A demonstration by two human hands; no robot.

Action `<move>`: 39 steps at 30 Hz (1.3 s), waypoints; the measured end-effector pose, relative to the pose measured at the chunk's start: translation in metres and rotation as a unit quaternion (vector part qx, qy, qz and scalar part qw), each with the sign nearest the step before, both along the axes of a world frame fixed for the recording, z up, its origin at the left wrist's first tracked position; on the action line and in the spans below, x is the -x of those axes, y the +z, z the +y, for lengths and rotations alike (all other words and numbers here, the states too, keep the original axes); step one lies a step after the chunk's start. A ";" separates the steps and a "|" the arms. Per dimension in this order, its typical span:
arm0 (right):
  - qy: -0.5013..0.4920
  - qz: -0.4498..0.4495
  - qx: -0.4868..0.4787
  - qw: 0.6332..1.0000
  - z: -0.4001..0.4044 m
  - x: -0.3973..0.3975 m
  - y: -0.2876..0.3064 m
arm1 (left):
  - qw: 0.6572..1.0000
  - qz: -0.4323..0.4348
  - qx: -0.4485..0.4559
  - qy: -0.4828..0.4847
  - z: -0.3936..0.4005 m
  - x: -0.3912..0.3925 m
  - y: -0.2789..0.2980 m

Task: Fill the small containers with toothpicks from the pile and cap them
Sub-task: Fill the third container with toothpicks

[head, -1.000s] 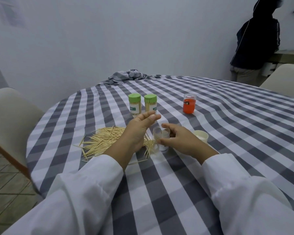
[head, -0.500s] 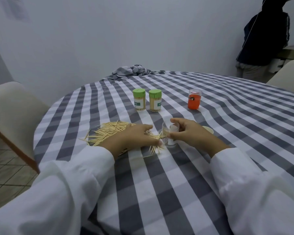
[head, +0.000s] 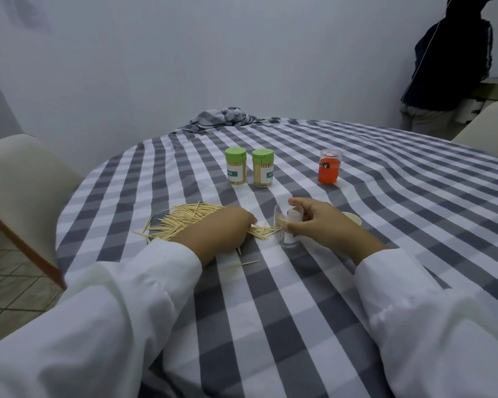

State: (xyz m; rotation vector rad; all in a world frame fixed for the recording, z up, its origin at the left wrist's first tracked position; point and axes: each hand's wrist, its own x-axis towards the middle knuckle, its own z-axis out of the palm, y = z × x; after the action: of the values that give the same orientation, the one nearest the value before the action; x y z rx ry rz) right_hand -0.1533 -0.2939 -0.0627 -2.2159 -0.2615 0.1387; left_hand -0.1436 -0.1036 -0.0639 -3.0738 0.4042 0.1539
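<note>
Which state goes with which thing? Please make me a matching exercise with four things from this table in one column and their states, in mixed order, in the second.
Things:
1. clear container
2. two green-capped containers
3. toothpick pile
4. orange container

States:
A. lies loose on the tablecloth
B. stands alone, far right
C. gripped by the right hand
D. full of toothpicks, closed

Pairs: 1-C, 2-D, 3-A, 4-B
</note>
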 end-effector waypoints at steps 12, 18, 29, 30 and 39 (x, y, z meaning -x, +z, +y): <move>0.001 -0.002 0.011 1.000 0.001 0.001 0.001 | 0.989 -0.061 0.127 0.046 -0.001 -0.003 0.002; 0.001 -0.006 0.012 1.000 0.003 0.002 0.002 | 0.810 -0.101 0.567 0.109 -0.003 -0.001 0.010; 0.005 -0.014 0.028 1.000 0.007 0.004 0.001 | 0.493 0.019 0.866 0.078 -0.033 -0.002 0.030; 0.005 -0.014 0.026 1.000 0.007 0.004 0.001 | 0.489 0.023 0.868 0.078 -0.035 -0.001 0.030; 0.015 -0.012 0.006 1.000 0.007 0.004 0.000 | 0.549 0.059 0.831 0.069 -0.046 0.002 0.011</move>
State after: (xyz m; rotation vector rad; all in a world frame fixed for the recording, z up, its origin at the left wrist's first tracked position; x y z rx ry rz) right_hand -0.1575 -0.2873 -0.0629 -2.2269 -0.3093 0.1300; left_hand -0.1458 -0.1499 -0.0529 -5.0574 0.4047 -0.1944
